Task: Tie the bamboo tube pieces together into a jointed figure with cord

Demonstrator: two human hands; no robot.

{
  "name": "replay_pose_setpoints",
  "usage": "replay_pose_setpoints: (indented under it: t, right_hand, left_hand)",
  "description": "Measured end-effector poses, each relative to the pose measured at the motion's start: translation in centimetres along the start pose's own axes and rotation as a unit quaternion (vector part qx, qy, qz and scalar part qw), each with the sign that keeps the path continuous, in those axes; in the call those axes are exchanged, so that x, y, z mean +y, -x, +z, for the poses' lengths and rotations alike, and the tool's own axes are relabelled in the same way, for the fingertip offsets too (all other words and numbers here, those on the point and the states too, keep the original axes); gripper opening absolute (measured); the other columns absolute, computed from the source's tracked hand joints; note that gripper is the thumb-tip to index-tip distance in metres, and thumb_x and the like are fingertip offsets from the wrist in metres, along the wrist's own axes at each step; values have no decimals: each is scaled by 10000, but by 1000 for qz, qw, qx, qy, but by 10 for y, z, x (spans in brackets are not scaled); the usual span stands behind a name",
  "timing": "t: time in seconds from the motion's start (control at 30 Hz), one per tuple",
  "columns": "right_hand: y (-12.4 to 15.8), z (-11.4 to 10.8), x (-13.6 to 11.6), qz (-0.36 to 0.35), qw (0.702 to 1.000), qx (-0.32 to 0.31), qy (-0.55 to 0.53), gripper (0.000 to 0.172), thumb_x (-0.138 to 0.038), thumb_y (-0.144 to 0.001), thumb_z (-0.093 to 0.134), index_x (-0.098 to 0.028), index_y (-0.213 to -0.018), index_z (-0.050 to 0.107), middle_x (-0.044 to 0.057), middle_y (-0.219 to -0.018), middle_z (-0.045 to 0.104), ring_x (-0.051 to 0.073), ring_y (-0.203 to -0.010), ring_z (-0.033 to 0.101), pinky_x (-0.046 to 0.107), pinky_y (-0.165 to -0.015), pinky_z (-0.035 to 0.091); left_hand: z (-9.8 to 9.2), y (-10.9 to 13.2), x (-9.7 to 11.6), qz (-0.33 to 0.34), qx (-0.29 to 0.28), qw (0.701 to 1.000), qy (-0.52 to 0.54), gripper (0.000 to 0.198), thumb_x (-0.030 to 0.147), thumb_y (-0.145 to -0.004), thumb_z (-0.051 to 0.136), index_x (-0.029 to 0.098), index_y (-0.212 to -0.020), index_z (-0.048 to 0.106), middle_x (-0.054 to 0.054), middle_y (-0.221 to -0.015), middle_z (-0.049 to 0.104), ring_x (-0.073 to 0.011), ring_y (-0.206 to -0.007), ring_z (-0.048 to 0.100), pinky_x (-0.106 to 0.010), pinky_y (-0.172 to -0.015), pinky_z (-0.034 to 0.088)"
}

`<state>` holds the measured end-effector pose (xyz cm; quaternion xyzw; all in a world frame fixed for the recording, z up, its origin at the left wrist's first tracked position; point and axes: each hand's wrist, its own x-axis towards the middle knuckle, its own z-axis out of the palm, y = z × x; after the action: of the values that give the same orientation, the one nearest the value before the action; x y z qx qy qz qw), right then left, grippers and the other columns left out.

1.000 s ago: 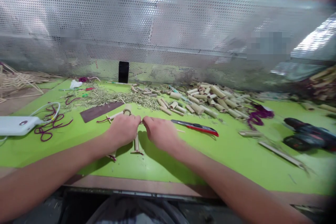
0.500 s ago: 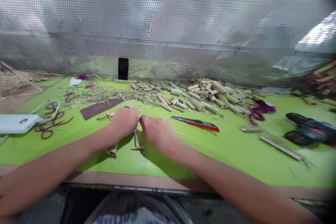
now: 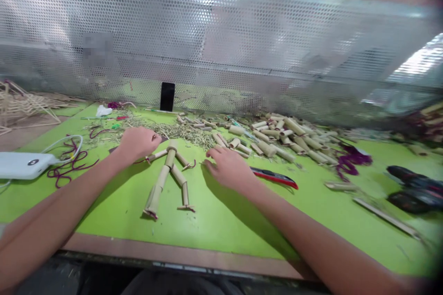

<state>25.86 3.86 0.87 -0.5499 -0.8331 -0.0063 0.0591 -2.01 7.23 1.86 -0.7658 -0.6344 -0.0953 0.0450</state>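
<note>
A jointed figure of bamboo pieces (image 3: 169, 165) lies on the green table (image 3: 221, 221), its arms and legs spread and short crosspieces at the ends of its limbs. To its upper left is my left hand (image 3: 140, 142), fingers curled together near the dark strip; whether something is pinched in them is hidden. My right hand (image 3: 228, 166) hovers to the right of the figure with its fingers apart and nothing in them. Just beyond that hand lies a red and black utility knife (image 3: 277, 178), its blade end partly covered by the hand.
Bamboo tubes (image 3: 294, 136) and shavings (image 3: 187, 134) are heaped along the back, before a perforated metal screen (image 3: 221, 41). A white power bank (image 3: 26, 165) and purple cord (image 3: 69, 166) lie left. A black phone (image 3: 167, 97) stands behind; a drill (image 3: 415, 189) is far right.
Both hands have come off the bamboo figure and moved apart, left hand to the upper left, right hand to the right. The whole figure now shows. The view has shifted slightly.
</note>
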Motion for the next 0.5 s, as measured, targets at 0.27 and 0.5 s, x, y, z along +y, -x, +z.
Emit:
replay_pose_setpoints:
  t: [0.27, 0.5]
  right_hand:
    - [-74, -36, 13, -8, 985, -12, -170, 485, -445, -1076, 286, -177, -943, 668, 105, -961, 735, 210, -825, 673, 338, -732, 521]
    - [-86, -17, -3, -69, 928, -111, -349, 436, -448, -1057, 324, -174, -995, 658, 56, -895, 714, 146, -715, 657, 264, -672, 531]
  left_hand:
    - [-2, -17, 16, 35, 0, 999, 33, 498, 417, -1043, 259, 179, -878, 665, -100, -807, 723, -241, -697, 673, -313, -599, 444]
    - [-10, -26, 60, 127, 29, 989, 69, 281, 382, -964, 452, 173, -1134, 531, -84, -904, 715, -265, -761, 686, -331, -628, 462]
